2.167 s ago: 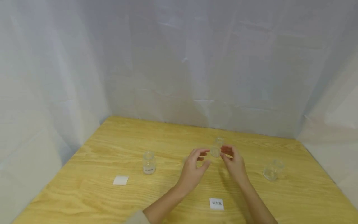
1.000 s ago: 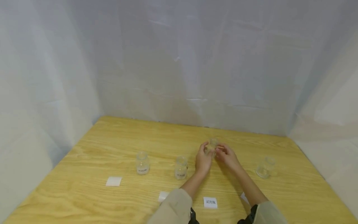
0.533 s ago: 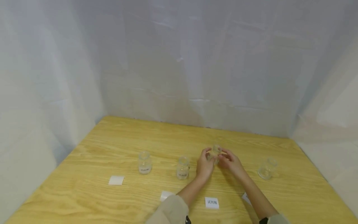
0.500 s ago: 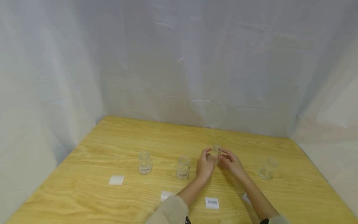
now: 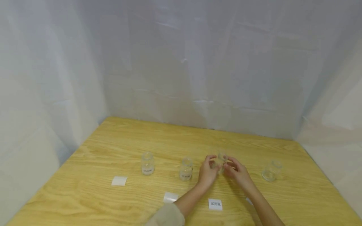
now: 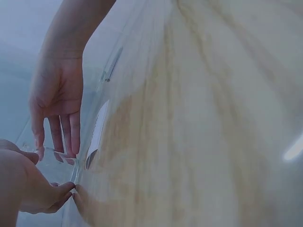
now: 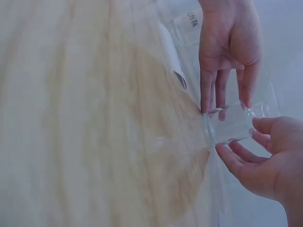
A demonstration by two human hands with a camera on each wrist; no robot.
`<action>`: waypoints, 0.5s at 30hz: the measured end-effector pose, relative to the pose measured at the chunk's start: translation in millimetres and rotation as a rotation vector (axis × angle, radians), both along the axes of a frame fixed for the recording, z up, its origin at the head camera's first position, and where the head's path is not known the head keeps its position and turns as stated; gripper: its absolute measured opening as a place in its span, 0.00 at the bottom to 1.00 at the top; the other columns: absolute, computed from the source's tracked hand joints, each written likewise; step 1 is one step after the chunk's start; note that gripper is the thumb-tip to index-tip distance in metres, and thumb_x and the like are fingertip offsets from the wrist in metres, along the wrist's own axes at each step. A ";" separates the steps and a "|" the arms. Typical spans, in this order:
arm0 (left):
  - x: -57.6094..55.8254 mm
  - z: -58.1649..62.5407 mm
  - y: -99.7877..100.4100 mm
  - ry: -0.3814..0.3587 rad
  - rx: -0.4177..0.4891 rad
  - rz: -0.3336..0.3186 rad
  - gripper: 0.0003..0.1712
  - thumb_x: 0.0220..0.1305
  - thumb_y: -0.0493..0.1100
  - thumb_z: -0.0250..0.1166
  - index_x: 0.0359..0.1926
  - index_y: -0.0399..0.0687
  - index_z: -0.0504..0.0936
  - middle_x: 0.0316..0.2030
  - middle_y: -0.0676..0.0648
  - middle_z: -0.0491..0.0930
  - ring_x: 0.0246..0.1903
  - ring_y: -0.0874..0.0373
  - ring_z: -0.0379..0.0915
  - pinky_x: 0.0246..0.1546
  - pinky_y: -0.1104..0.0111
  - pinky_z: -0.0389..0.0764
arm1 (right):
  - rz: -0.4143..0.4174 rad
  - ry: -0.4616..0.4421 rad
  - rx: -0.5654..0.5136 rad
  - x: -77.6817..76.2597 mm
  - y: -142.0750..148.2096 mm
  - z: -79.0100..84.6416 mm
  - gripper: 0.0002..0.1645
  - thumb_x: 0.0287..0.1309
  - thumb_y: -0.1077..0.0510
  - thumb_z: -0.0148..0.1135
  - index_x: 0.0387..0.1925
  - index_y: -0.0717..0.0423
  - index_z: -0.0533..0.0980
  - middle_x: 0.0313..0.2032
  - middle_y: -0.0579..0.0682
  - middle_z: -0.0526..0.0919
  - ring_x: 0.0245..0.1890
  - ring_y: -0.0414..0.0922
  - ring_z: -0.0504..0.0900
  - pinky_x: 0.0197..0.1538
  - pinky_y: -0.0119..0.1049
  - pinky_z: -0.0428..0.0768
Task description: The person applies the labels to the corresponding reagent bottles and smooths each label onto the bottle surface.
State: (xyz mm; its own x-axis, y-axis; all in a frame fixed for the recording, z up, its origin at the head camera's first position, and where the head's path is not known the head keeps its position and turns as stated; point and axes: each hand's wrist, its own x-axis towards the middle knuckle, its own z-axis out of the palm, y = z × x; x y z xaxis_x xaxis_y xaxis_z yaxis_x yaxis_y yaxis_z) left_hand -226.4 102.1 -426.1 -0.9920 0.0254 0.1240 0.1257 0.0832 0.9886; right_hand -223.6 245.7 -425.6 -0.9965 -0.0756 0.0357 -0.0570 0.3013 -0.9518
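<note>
A small clear glass bottle [image 5: 222,158] is upright between my two hands, right of the table's middle. My left hand [image 5: 207,174] grips its left side, thumb in front and fingers curled behind. From the right, my right hand [image 5: 239,175] holds it with thumb and fingertips. In the right wrist view the glass bottle [image 7: 229,125] has its base at or close to the tabletop; whether it touches, I cannot tell. The left wrist view shows fingertips of both hands around the bottle [image 6: 52,165]. Nearest in front lies a white card [image 5: 215,204] with printed dark characters.
Two glass bottles with printed labels stand to the left, one bottle [image 5: 148,164] farther out and another bottle [image 5: 186,170] nearer. An unlabelled glass bottle [image 5: 271,171] is at the right. White slips [image 5: 119,180] lie in front on the wooden table [image 5: 70,201]; my right forearm partly covers one.
My left hand, apart from the bottle at first, has come right and taken hold of it alongside my right hand. Both hands have then brought the bottle slightly nearer to me.
</note>
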 end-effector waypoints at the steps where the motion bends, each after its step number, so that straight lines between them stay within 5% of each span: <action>1: 1.6 0.3 -0.8 -0.001 0.006 -0.009 0.19 0.58 0.34 0.62 0.52 0.39 0.72 0.45 0.37 0.75 0.49 0.40 0.69 0.46 0.55 0.74 | 0.000 -0.002 -0.004 2.3 -0.1 -0.2 0.28 0.64 0.54 0.54 0.62 0.59 0.63 0.53 0.66 0.70 0.50 0.59 0.73 0.49 0.45 0.75; 15: 20.4 -3.2 -10.3 -0.029 0.050 -0.079 0.22 0.58 0.35 0.63 0.54 0.40 0.71 0.47 0.39 0.74 0.46 0.44 0.70 0.43 0.60 0.76 | -0.039 0.030 -0.020 24.7 -4.2 -4.0 0.27 0.63 0.56 0.54 0.61 0.63 0.63 0.53 0.67 0.69 0.50 0.60 0.73 0.47 0.40 0.76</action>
